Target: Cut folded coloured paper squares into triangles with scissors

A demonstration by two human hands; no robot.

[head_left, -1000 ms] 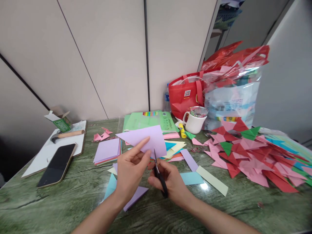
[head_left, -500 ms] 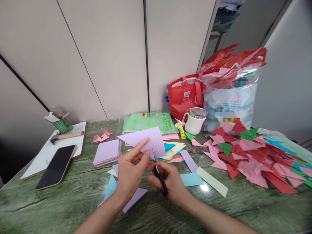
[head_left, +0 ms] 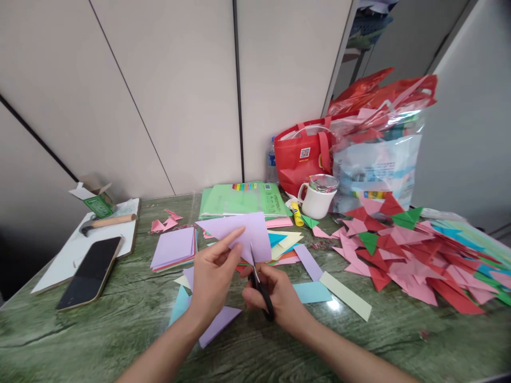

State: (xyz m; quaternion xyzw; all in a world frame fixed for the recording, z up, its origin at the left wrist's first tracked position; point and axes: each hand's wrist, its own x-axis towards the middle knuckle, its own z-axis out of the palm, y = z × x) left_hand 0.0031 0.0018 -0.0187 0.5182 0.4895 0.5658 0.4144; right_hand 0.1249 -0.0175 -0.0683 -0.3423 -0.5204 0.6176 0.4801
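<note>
My left hand [head_left: 217, 271] pinches a sheet of light purple paper [head_left: 253, 229] between thumb and fingers, holding it above the table. My right hand [head_left: 275, 295] is closed round the black handles of a pair of scissors [head_left: 261, 295], whose blades point up against the purple paper at its lower edge. Below my left hand lie a folded purple paper piece [head_left: 219, 325] and a light blue one [head_left: 179, 306]. Right of the scissors rest cut strips: a purple strip [head_left: 308, 263], a blue strip [head_left: 312, 292] and a pale green strip [head_left: 345, 296].
A stack of square paper [head_left: 173, 248], a phone [head_left: 91, 274] and a hammer [head_left: 107, 223] lie left. Green paper packs [head_left: 243, 199], a glue stick [head_left: 297, 214], a white mug [head_left: 316, 199] and a red bag [head_left: 299, 165] stand behind. Folded red and pink pieces [head_left: 411, 252] heap right.
The purple paper has dropped slightly against the scissors. Both hands keep nearly the same place and grip, and the whole view has shifted a little.
</note>
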